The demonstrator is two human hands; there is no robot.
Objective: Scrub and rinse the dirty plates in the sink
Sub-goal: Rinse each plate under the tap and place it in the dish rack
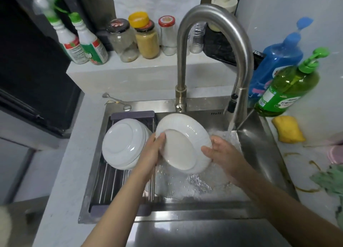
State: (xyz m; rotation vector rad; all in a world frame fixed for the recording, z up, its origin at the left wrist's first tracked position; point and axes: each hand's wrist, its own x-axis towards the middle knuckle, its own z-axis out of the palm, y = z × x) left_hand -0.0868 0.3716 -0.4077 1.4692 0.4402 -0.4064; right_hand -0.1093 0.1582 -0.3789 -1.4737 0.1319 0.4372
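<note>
A: Where's the plate (pixel 182 144) you're on?

B: You hold it tilted over the sink (pixel 259 146), underside towards you. Your left hand (pixel 152 150) grips its nine o'clock rim, thumb curled onto the base; your right hand (pixel 219 152) grips the rim at three o'clock. So your hands are apart, both clamped on that plate.

A: And the water?

B: It runs from the tap (pixel 213 51) at one o'clock of the plate, splashing by your right hand.

A: Other plates?

B: A stack of plates (pixel 124 142) lies upside down on the draining rack (pixel 111 181), at nine o'clock of the plate. A yellow sponge (pixel 287 128) rests on the worktop (pixel 61 172) at three o'clock.
</note>
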